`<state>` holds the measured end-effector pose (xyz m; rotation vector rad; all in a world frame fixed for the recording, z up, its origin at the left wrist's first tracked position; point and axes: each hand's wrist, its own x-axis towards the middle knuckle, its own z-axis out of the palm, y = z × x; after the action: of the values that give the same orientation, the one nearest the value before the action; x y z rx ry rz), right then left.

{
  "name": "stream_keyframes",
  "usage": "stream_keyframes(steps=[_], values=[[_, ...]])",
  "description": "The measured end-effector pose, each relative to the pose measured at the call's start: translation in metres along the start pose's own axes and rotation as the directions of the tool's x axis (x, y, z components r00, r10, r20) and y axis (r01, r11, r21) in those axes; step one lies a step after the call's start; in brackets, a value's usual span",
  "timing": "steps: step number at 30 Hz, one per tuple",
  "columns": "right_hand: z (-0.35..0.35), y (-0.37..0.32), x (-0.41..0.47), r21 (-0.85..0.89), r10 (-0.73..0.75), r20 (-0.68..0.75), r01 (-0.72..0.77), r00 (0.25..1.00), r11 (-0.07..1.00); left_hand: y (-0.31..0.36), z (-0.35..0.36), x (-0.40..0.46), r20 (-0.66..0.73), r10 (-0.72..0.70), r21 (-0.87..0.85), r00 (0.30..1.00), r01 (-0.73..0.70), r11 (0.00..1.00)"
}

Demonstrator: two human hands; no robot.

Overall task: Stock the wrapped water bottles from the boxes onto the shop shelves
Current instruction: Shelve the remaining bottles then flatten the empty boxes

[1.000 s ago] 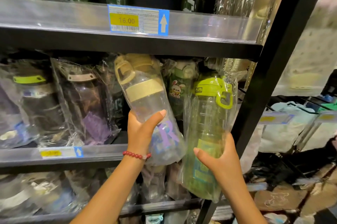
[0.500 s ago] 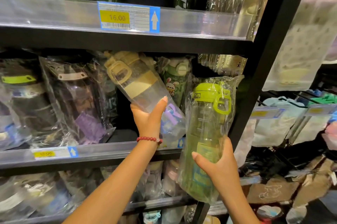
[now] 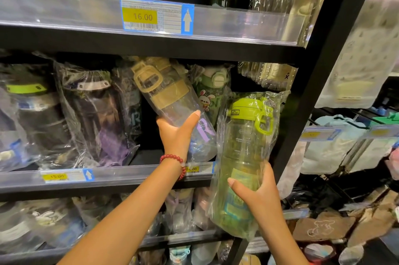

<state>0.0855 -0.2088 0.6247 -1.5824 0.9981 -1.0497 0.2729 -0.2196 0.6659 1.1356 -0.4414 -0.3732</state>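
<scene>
the khaki-lidded bottle (image 3: pixel 170 100), sealed in its clear wrap, sits in the middle shelf (image 3: pixel 129 175) bay with its base down near the front lip and its lid leaning back and to the left, probably because it is being tipped in under the shelf above and steered into the dark gap between the purple-printed bottle (image 3: pixel 95 118) on its left and the small bunny bottle (image 3: pixel 212 94) behind on its right. the left hand (image 3: pixel 176 133) grasps it from below and in front, thumb laid up across the clear body and the other fingers hidden round the back, so the bottle can be pushed and turned at once; that arm reaches up and forward from the lower left, wrist bent back, a red bead bracelet (image 3: pixel 174 164) just above the shelf's price strip. the green-lidded bottle (image 3: pixel 245 156) is held upright outside the shelf, in front of the black upright post (image 3: pixel 306 96), likely waiting its turn so both bottles need not fight for one slot. the right hand (image 3: pixel 259 193) is wrapped round its lower half, thumb across the front, fingers curled behind the crinkled wrap, forearm rising from the lower right. above, the upper shelf carries a price label (image 3: pixel 156 16) reading 16.00. cardboard boxes (image 3: pixel 323 228) lie low on the right, too dim to tell what is in them.
</scene>
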Motion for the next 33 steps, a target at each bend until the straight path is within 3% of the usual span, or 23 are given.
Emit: stream_keyframes(steps=[9, 19, 26, 33], values=[[0.0, 0.002, 0.0, 0.017, 0.006, 0.024, -0.006, 1.0, 1.0, -0.001, -0.003, 0.005, 0.027, 0.024, -0.016, 0.999, -0.023, 1.0], [0.005, 0.004, -0.001, 0.05, 0.022, 0.028, -0.023, 0.999, 0.998, 0.003, 0.009, 0.005, -0.077, 0.002, -0.013, 0.997, -0.003, 1.0], [0.005, 0.006, 0.0, 0.053, 0.025, 0.019, -0.026, 0.999, 0.998, -0.008, -0.003, 0.011, -0.005, 0.033, 0.058, 0.999, -0.033, 0.998], [0.005, 0.009, 0.008, 0.064, -0.002, 0.041, -0.001, 0.999, 0.998, -0.006, -0.034, 0.026, 0.201, 0.01, 0.181, 0.98, -0.047, 0.982]])
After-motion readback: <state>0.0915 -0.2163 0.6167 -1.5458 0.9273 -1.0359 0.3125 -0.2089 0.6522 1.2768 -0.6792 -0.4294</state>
